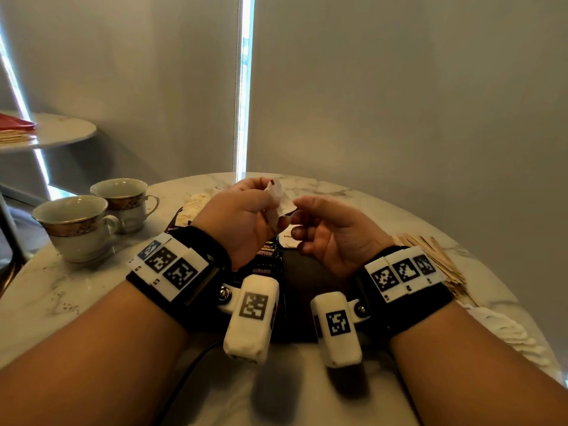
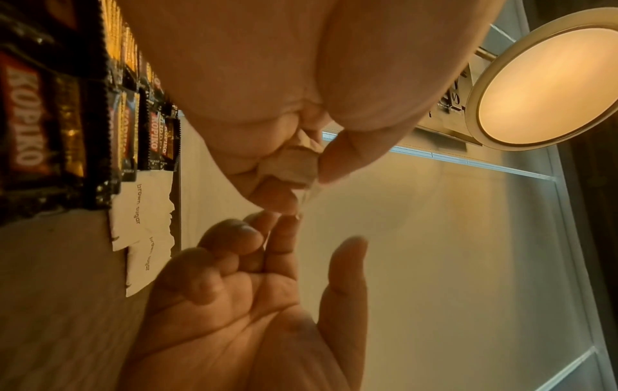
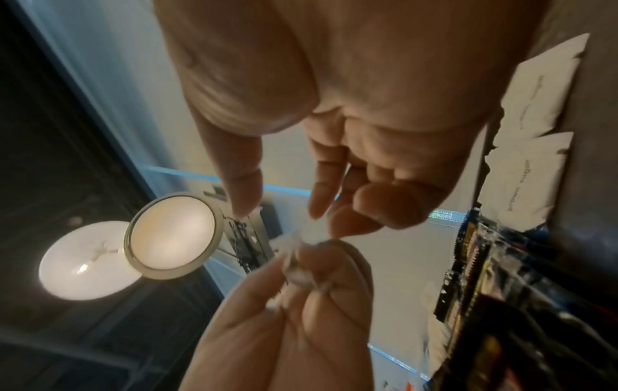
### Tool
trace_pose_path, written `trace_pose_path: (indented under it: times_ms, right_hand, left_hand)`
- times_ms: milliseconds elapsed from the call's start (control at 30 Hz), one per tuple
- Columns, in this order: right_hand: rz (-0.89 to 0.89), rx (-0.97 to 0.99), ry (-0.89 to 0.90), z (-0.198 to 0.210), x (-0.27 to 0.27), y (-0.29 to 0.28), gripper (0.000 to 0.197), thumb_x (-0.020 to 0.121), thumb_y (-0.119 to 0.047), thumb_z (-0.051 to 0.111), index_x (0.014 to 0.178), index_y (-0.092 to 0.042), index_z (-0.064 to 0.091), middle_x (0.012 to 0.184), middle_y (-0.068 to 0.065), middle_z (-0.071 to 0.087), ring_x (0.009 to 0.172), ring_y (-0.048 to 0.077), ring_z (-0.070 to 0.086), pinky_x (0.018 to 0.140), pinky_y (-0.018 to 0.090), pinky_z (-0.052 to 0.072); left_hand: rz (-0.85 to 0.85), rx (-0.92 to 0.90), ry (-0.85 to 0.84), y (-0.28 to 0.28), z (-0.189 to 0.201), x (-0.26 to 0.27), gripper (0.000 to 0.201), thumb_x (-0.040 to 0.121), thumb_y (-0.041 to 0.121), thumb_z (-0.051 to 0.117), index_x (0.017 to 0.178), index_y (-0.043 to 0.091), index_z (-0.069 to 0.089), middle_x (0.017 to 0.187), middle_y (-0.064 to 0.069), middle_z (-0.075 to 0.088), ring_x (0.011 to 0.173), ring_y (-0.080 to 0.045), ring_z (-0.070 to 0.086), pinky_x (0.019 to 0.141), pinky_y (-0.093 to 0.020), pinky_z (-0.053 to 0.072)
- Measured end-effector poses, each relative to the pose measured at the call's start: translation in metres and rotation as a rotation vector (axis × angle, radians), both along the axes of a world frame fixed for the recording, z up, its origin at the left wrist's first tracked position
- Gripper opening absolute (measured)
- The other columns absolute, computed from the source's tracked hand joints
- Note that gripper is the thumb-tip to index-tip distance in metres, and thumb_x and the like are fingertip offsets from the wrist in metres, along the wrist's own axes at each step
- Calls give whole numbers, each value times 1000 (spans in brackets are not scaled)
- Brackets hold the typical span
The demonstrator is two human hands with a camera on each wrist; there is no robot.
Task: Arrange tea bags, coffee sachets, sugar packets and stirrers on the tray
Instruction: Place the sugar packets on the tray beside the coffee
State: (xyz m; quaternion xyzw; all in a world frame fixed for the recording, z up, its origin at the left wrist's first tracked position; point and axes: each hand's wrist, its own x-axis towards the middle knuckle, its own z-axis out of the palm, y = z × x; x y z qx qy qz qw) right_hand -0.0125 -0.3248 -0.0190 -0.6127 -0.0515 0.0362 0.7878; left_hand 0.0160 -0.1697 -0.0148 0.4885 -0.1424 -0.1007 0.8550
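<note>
My left hand is raised over the dark tray and pinches a small white tea bag with a red tag between thumb and fingers. In the left wrist view the bag looks beige and crumpled. My right hand hovers just right of it, thumb and fingers apart, fingertips touching the bag's lower edge. On the tray lie black Kopiko coffee sachets and white brown sugar packets. Wooden stirrers are piled on the table right of the tray.
Two gold-banded cups stand at the table's left. More pale bags lie beyond the left hand. White paper items sit near the right edge of the round marble table. A side table stands far left.
</note>
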Motion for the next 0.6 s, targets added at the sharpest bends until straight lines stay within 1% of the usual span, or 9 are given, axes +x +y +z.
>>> trace_pose_path:
  times_ms: [33,67,167,267,367,400,467,567,600]
  right_hand:
    - [13,-19,-2,-1,0,2,27,74,-23,72,95,-9,61,78,4,66,62,16,57,51,25,41]
    - [15,-35,-2,-2,1,2,28,75,-21,74,96,-9,61,77,3,67,62,16,56,52,25,40]
    - [-38,-46,7,-3,2,4,21,78,-18,73,93,-10,61,70,1,61,61,15,52,50,24,38]
    - [-93,-24,3,-4,3,4,6,86,-11,66,85,-12,61,69,2,59,58,16,53,51,27,39]
    - [-112,22,-10,-4,5,3,6,90,-7,60,85,-8,59,73,7,64,61,18,60,54,29,42]
    - [-111,47,-20,-3,5,4,2,91,-6,58,91,-4,58,77,10,67,63,19,63,55,30,43]
    - [-128,79,-38,-5,7,3,14,91,-5,56,105,-4,56,85,15,67,64,21,66,55,30,47]
    - [-155,76,-61,-3,8,3,1,93,-2,54,93,-3,55,79,14,66,62,23,65,56,32,51]
    - [-165,87,-68,-4,9,3,7,93,-1,54,87,-5,55,76,13,67,63,24,64,60,35,51]
  left_hand:
    - [-17,-25,-2,0,0,0,22,92,-14,43,104,2,52,101,-24,51,80,-33,51,77,-38,52]
    - [-23,-51,0,0,0,0,20,94,-12,47,105,2,52,104,-25,52,81,-33,53,77,-36,52]
    - [14,9,-34,4,-3,1,18,86,-1,64,102,6,59,95,-17,64,73,-22,64,61,-27,54]
    - [52,142,-78,6,-7,2,26,70,16,75,94,13,65,87,-9,68,70,-21,61,55,-26,46]
    - [33,116,-53,5,-6,1,21,69,16,75,86,14,63,85,-10,68,67,-21,63,52,-26,42]
    - [30,115,-46,5,-5,1,20,68,16,74,84,14,61,86,-11,68,67,-22,63,52,-26,41]
    - [24,132,-35,4,-4,0,17,71,14,73,83,14,60,87,-12,68,68,-23,65,53,-27,42]
    - [13,137,-19,4,-6,1,12,86,6,68,84,14,60,84,-11,70,65,-22,66,50,-26,47]
    - [8,140,-15,5,-6,1,12,88,4,66,84,14,59,83,-11,70,64,-22,66,48,-24,49]
